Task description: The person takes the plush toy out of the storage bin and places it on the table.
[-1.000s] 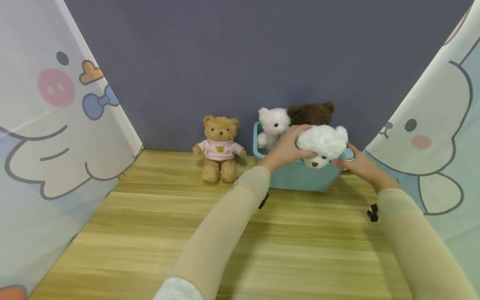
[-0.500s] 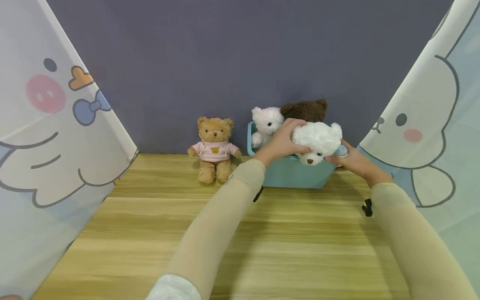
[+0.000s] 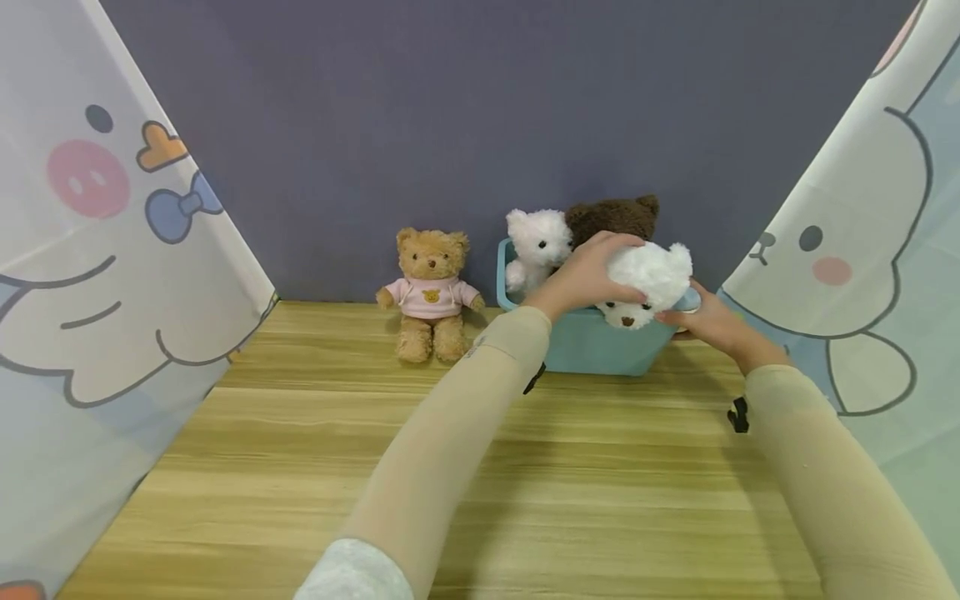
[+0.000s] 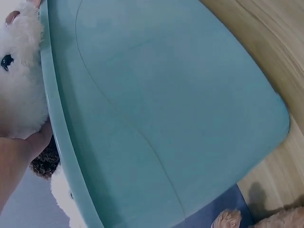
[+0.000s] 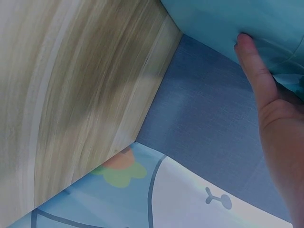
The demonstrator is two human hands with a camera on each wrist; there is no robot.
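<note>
Slightly lower than a second ago, the white bear (image 3: 647, 282) lies face-down over the teal bin's (image 3: 600, 350) front rim, the left hand (image 3: 588, 271) curled over its head while the right hand (image 3: 701, 321) grips the bin's right edge, thumb pressed on its wall.

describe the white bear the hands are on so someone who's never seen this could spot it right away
Find the teal bin at the back of the wooden table, against the grey wall. The white bear hangs face-down over its front rim, under the left hand, with the right hand beside it. Unlike the upright white bear behind, its brown nose points downward.
</note>
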